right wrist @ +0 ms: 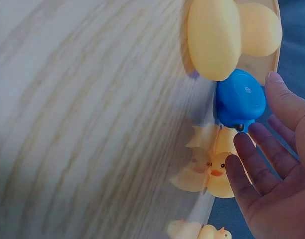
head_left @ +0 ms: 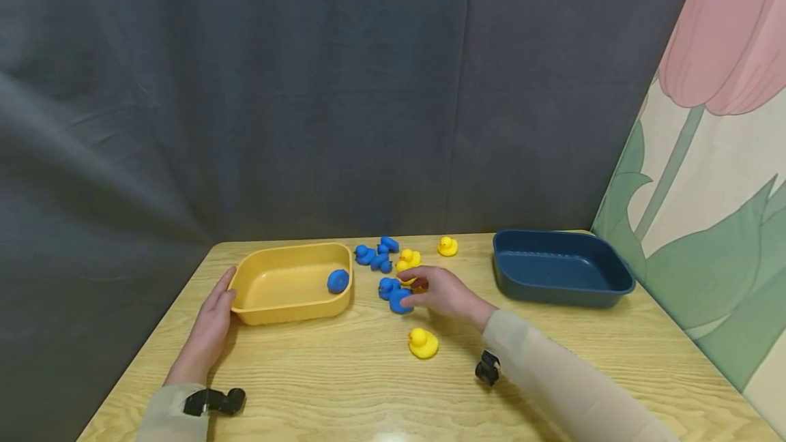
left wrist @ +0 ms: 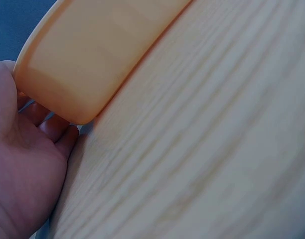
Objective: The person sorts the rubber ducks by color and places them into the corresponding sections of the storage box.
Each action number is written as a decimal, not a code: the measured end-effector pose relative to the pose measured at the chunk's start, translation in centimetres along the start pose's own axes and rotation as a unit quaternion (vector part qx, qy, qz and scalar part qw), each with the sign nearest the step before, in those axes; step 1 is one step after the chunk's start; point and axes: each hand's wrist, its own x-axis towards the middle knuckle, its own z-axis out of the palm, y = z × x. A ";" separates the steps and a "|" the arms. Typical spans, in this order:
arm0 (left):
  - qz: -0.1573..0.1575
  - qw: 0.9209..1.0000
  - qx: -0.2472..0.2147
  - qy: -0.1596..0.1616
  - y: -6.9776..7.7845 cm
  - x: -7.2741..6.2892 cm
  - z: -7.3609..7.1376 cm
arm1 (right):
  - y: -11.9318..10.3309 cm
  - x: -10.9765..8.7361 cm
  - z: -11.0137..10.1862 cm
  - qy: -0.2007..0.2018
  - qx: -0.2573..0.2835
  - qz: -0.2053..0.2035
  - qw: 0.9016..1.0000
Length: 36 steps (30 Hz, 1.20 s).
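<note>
My left hand (head_left: pixel 211 322) rests against the outside of the left end of the yellow tub (head_left: pixel 288 312); in the left wrist view its fingers (left wrist: pixel 54 127) lie along the end wall. Inside the tub, a blue rubber duck (head_left: pixel 338 281) sits near the right wall. At mid-table my right hand (head_left: pixel 443 292) reaches over a blue rubber duck (head_left: pixel 400 301), thumb and fingers spread apart around it. The right wrist view shows this blue duck (right wrist: pixel 241 97) between thumb and fingertips, tipped with its flat base showing. Another blue duck (head_left: pixel 387 287) sits beside it.
Several blue ducks (head_left: pixel 365 254) and yellow ducks (head_left: pixel 408 259) cluster behind the right hand. One yellow duck (head_left: pixel 447 246) stands farther back, another (head_left: pixel 423 344) nearer the front. A dark blue tub (head_left: pixel 561 295) stands at the right. A grey curtain (head_left: pixel 344 94) hangs behind the table.
</note>
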 end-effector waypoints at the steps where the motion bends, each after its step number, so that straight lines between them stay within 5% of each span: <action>1: -0.001 1.000 -0.002 0.001 -0.1 0.0 0.0 | 0.0 0.0 0.1 -0.001 -0.001 0.001 1.000; 36: 0.010 1.000 0.017 -0.008 -0.4 0.2 0.0 | 1.0 0.5 1.1 -0.012 -0.024 0.011 1.000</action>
